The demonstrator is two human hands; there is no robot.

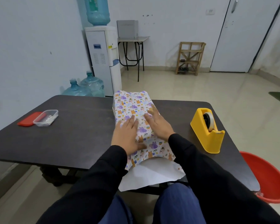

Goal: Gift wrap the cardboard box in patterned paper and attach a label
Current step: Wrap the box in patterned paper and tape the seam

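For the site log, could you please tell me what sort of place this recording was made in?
Probably a plain office or break room: a water dispenser with spare bottles beside it, and a small desk against the far wall.

A dark counter (71,135) carries a paper-wrapped box (132,107) at its middle, reaching the far edge; loose paper hangs white side up over the near edge. Toward the left edge lie a clear container (45,118) and a red lid (27,121), touching. A yellow tape dispenser (207,131) stands near the right edge.
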